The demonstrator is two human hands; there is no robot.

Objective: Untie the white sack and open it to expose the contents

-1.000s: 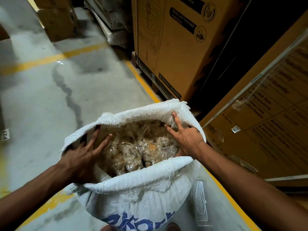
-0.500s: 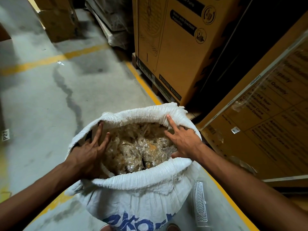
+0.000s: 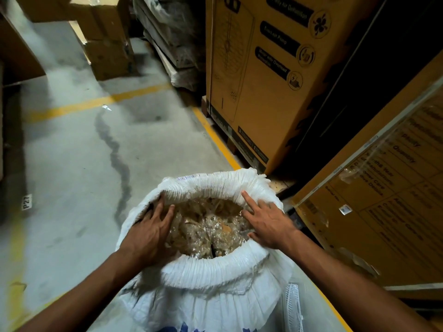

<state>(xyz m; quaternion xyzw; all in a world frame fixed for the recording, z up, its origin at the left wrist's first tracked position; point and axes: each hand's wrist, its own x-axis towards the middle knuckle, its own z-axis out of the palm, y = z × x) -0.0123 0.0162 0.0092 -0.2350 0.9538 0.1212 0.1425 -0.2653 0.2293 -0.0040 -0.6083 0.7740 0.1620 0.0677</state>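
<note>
From the head camera I read "EverLast Pump" and "Motor with Overload Protection" in black bands on the tall cardboard box (image 3: 259,75) at one o'clock. The slanted carton (image 3: 383,188) at three o'clock carries a printed table; I can make out "Quantity" and "Customer Care", the rest is blurred. A small floor tag (image 3: 26,202) at nine o'clock reads "P27". Blue lettering runs along the bottom of the sack (image 3: 215,295), cut off by the frame so I cannot read it.

The sack stands at six o'clock, mouth open, its rim rolled down into a thick white collar around clear plastic packets (image 3: 208,228) of brownish stuff. My left hand (image 3: 148,233) lies flat with fingers spread on the collar's inner edge at nine o'clock of the mouth. My right hand (image 3: 268,224) is spread likewise at three o'clock, forefinger stretched up the rim. Neither pinches anything.

The concrete floor (image 3: 72,164) lies open from nine to twelve o'clock, crossed by yellow lines (image 3: 96,103); the boxes crowd the sack's right edge
</note>
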